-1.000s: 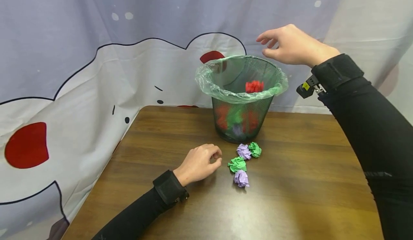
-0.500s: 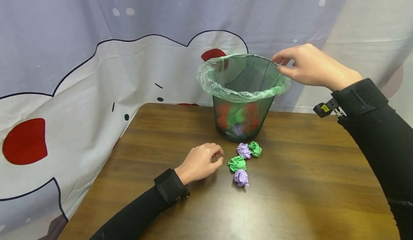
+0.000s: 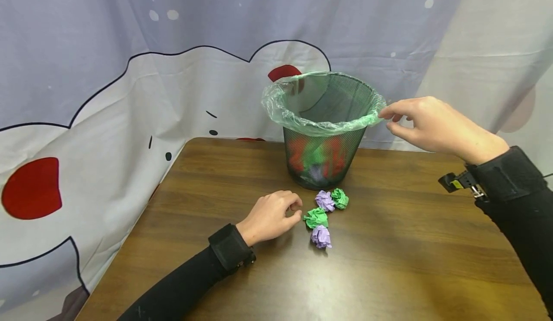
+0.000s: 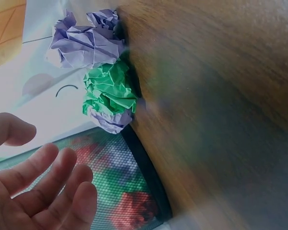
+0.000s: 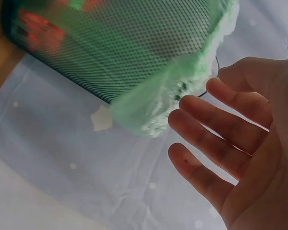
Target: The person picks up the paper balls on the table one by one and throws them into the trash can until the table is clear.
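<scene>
Down from above the bin (image 3: 352,143) comes the right hand (image 3: 436,125), now just beside the liner (image 3: 317,128); I see its fingers loosely spread, pinching nothing. Near the left hand (image 3: 269,219), whose fingers bend loosely, thumb apart, holding nothing, lies a green ball (image 3: 316,218). Two purple balls (image 3: 321,237) and a second green ball (image 3: 340,199) lie by it on the table (image 3: 410,225), before the bin; more show through its mesh. I judge we're between drops, so the next move calls for pinching up one ball.

Bench (image 3: 389,258): we see glare, head view's lower centre; haze, left wrist view's right.
Cloth (image 3: 181,93): we find it brightly lit.
Bin (image 5: 129,48): we get blur, right wrist view's upper left.
</scene>
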The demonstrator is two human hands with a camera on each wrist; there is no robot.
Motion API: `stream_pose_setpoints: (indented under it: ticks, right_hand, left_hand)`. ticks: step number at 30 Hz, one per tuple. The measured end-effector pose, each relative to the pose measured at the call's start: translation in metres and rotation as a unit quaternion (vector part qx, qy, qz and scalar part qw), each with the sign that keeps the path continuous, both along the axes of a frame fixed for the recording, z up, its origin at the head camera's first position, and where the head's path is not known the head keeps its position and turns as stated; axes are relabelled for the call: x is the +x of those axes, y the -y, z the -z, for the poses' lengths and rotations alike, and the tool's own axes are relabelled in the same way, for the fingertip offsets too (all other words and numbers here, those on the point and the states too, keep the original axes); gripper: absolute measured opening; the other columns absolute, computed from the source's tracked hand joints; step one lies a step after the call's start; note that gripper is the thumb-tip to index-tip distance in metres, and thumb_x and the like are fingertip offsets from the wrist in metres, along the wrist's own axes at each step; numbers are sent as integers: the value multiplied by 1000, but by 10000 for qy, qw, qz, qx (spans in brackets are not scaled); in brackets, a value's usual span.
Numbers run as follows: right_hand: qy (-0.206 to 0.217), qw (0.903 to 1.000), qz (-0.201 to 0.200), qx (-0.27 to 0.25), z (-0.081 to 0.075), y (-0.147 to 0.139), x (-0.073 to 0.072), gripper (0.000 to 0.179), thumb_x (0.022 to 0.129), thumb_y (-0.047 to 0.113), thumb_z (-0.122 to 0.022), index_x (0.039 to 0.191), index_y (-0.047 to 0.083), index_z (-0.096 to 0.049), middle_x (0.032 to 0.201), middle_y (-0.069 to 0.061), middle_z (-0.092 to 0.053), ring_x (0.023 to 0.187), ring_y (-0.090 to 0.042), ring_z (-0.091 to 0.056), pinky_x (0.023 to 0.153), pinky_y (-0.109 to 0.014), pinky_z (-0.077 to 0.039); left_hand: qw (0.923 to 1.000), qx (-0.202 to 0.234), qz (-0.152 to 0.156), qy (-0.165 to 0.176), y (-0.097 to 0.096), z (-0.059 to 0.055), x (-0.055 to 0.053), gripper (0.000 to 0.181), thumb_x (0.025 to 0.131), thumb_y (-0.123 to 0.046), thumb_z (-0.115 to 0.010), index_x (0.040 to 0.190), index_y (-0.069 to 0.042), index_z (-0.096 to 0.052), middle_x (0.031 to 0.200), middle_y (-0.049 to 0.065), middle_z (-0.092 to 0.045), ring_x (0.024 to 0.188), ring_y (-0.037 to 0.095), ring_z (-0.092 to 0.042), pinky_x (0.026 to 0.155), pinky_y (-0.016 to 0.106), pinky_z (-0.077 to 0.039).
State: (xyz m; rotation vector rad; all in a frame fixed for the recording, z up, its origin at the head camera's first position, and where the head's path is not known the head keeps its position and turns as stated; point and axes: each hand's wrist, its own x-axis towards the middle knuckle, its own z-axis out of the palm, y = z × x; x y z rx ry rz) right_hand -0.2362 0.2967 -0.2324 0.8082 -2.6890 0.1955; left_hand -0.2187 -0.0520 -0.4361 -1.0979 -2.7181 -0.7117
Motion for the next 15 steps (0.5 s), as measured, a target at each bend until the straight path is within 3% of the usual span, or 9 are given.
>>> stream_pose_setpoints:
  ticks: [9, 15]
  right_hand:
    - [181, 9997, 59, -141, 30, -4, 17, 22, 91, 12, -70, 113, 17, -74, 96, 7, -74, 84, -12, -68, 69, -35, -50]
    - [304, 9990, -46, -323, 50, -2, 24, 24, 91, 10, -71, 113, 19, -73, 101, 9, -74, 87, -11, -68, 74, -38, -53]
  left_hand:
    - [10000, -25, 67, 59, -4, -3, 1, 18, 90, -27, -65, 104, -18, -72, 91, -7, -66, 84, 6, -60, 69, 27, -49]
    - [9999, 9, 97, 48, -6, -3, 2, 16, 90, -26, -65, 103, -20, -71, 90, -8, -65, 83, 7, -61, 69, 26, -48]
